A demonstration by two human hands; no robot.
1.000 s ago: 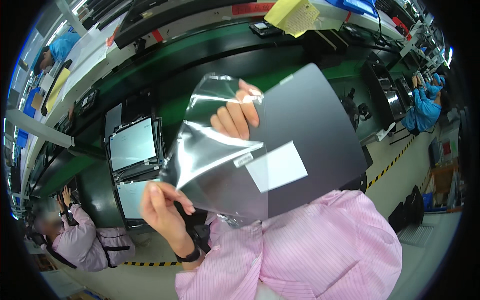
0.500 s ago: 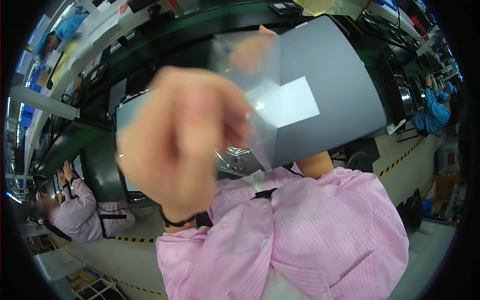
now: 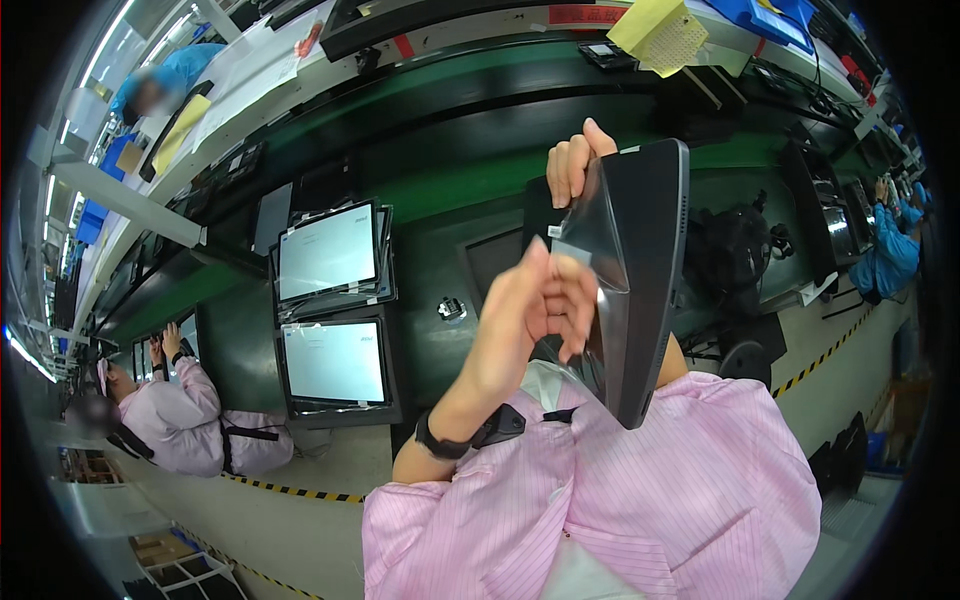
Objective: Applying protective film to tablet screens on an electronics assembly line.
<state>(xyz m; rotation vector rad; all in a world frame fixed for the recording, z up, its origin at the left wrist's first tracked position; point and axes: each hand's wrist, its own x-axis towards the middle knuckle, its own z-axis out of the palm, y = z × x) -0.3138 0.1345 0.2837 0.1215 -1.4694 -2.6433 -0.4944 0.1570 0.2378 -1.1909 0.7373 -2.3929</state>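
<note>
A dark grey tablet (image 3: 648, 270) is held up on edge in front of my chest, its long side edge with small holes facing right. Clear plastic film (image 3: 598, 225) lies loosely over its left face, creased and standing off in places. My right hand (image 3: 570, 170) grips the tablet's far end, its forearm hidden behind the tablet. My left hand (image 3: 540, 305), a black band at the wrist, is beside the filmed face with fingers loosely curled and apart. Nothing shows in its palm; whether its fingertips touch the film is hard to tell.
Left on the dark bench (image 3: 440, 370) stand lit screens (image 3: 335, 360), some stacked. A small dark part (image 3: 452, 308) lies between them and me. Black bags or wrapping (image 3: 725, 255) sit at right. Yellow sheets (image 3: 660, 35) hang from the shelf. A co-worker in pink (image 3: 175, 420) works at left.
The tablet has turned from flat, broad face toward me, to nearly edge-on. My left hand has moved from close and blurred at left to beside the film, and its fingers have loosened.
</note>
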